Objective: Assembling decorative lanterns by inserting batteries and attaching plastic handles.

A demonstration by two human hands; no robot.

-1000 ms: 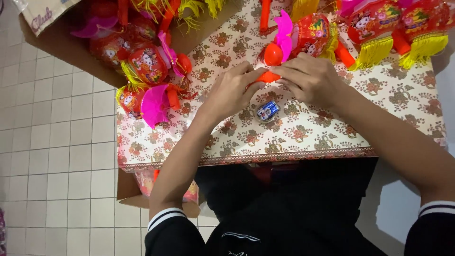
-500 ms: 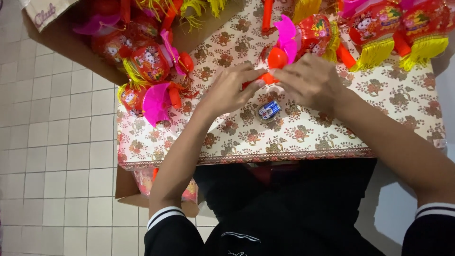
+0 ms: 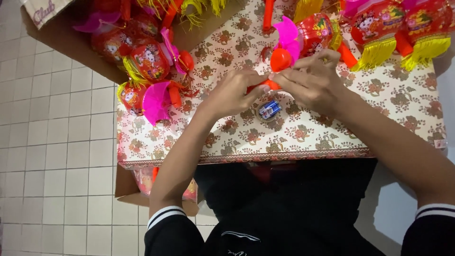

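Over a table with a floral cloth [image 3: 388, 102], my left hand [image 3: 232, 92] and my right hand [image 3: 310, 80] meet on the orange handle [image 3: 265, 85] of a red toy lantern [image 3: 317, 31] with pink petals and a yellow fringe. The left fingers pinch the handle's end; the right fingers close around it from the other side. A small blue and silver battery [image 3: 269, 110] lies on the cloth just below both hands.
Several more red lanterns with yellow fringes lie along the far edge [image 3: 379, 28] and heaped at the left [image 3: 147, 61]. A brown cardboard box [image 3: 57, 33] sits at the upper left. White floor tiles [image 3: 52, 156] lie left of the table.
Both hands stayed on the lantern handle, with fingers shifting slightly. The view has drifted a little; the battery has not moved.
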